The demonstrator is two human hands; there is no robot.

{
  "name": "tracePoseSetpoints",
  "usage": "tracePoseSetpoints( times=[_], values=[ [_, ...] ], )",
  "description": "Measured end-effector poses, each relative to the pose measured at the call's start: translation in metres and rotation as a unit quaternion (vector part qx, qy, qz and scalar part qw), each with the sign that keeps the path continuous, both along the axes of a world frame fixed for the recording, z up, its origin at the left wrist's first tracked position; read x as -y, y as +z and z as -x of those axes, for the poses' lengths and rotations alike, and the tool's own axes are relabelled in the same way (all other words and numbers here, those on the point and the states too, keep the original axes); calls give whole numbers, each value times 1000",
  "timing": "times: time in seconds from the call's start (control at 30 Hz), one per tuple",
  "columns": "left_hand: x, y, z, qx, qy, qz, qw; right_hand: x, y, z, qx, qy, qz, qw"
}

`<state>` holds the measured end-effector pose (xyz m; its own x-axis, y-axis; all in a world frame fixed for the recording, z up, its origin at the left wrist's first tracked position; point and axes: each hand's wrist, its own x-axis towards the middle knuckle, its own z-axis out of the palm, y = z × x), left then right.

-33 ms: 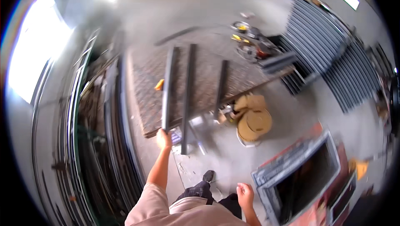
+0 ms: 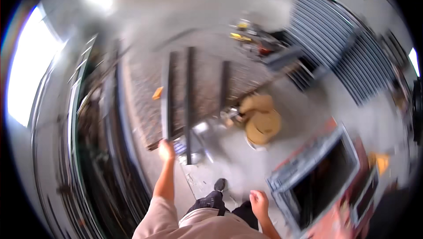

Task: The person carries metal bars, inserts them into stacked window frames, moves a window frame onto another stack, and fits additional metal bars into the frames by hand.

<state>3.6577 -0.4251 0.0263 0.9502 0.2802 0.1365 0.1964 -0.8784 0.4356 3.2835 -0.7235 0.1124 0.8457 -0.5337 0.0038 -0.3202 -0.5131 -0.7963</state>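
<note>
The view has swung round slightly, but the left hand [image 2: 166,150] stays closed on the near end of the grey bar [image 2: 166,102], which stretches ahead of it over the table [image 2: 147,120] — so that hold seems unchanged — while rightward the right hand [image 2: 259,201] hangs half-curled, its contents unclear.

A bright window [image 2: 33,71] shows at the left, near a stack of long bars [image 2: 125,126]. Ribbed grey panels [image 2: 324,32] fill the upper right. Yellowish-brown round pieces [image 2: 263,126] sit right of centre; a grey frame [image 2: 286,177] lies below. Blurred clutter [image 2: 260,43], possibly tools, includes yellow parts.
</note>
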Motion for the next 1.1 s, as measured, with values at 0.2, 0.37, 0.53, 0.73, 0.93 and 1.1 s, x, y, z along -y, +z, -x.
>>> tracePoseSetpoints(
  times=[0.2,0.37,0.53,0.73,0.93,1.1],
  values=[
    [-70,-5,-39,-109,3,-56,992,-11,11,12,23,-64,-20,997],
    [9,48,-22,142,-59,-180,971,-1,-8,74,-32,-116,-48,992],
    [151,123,85,303,-272,-54,912,8,-12,154,-14,-156,-14,988],
    [275,44,237,60,-453,67,887,48,-51,296,-127,-170,12,977],
    [352,-14,357,-114,-589,71,797,117,-109,442,-166,-412,-131,886],
    [429,-66,376,-195,-581,49,789,207,-170,523,-185,-515,-112,829]
  ],
)
